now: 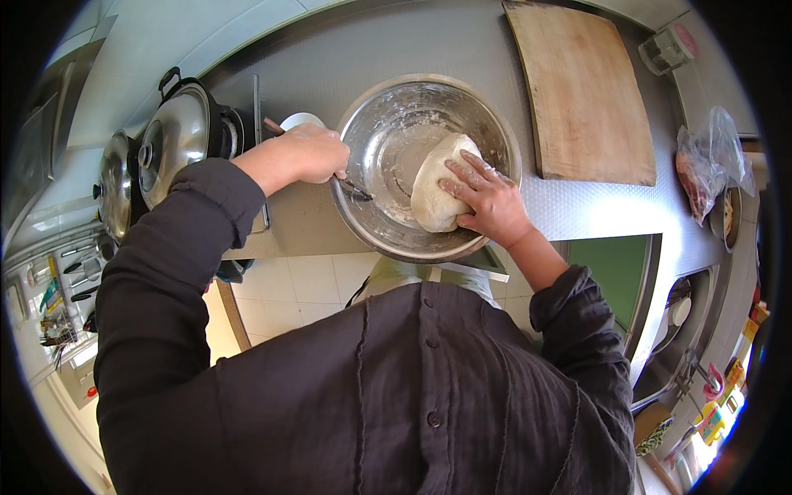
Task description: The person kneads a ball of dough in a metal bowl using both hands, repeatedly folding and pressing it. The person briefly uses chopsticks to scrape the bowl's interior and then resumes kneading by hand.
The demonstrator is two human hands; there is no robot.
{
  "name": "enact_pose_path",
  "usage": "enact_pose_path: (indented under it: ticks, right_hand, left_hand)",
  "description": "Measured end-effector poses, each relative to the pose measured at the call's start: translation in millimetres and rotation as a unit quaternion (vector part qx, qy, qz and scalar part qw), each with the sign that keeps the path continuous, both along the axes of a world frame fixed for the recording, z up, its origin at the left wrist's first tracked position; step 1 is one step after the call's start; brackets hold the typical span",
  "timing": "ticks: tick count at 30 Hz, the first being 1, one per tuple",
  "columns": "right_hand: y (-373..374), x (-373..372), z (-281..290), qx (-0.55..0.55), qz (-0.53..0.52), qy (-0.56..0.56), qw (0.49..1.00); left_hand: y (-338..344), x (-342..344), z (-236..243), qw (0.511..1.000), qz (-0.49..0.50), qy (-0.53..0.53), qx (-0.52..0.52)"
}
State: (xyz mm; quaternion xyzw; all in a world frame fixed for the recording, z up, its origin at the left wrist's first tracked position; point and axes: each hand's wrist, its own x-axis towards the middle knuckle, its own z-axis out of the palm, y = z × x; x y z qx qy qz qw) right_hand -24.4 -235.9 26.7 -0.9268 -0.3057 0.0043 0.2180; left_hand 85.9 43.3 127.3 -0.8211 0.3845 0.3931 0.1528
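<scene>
A large steel bowl (388,124), dusted with flour inside, sits on the grey counter in front of me. A pale lump of dough (433,186) rests against its right inner wall. My right hand (488,200), floury, lies over the dough's right side with the fingers curled onto it. My left hand (307,153) is closed at the bowl's left rim around a thin stick-like utensil (357,191). The utensil's brown end sticks out behind the hand, and its dark tip reaches into the bowl. A small white bowl (299,120) shows just beyond the left hand.
A wooden cutting board (586,91) lies to the right of the bowl. Two lidded pots (177,136) stand on the stove at left. At the right edge are a plastic bag (709,161), a small lidded container (668,48) and a sink (685,318).
</scene>
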Motion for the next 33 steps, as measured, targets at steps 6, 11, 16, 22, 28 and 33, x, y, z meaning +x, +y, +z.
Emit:
enact_pose_path:
  ticks: [6, 11, 16, 22, 28, 33]
  right_hand:
    - [6, 5, 1, 0.009, -0.008, 0.004, 1.0]
    - [44, 33, 13, -0.096, -0.064, 0.039, 0.993]
    - [98, 107, 34, -0.197, -0.127, 0.193, 0.953]
    - [38, 96, 36, -0.002, -0.122, 0.019, 0.992]
    - [-5, 35, -20, -0.08, -0.19, -0.018, 0.978]
    - [2, 24, -14, -0.024, -0.238, 0.023, 0.971]
  left_hand:
    - [-14, -57, -32, 0.996, 0.05, -0.015, -0.068]
    - [-1, -87, -38, 0.986, 0.089, -0.044, -0.133]
    - [-1, -96, -36, 0.988, 0.102, -0.047, -0.108]
    - [9, -123, -40, 0.973, 0.123, -0.113, -0.161]
    - [-27, -132, -60, 0.935, 0.204, -0.185, -0.223]
    - [-37, -126, -58, 0.93, 0.235, -0.191, -0.211]
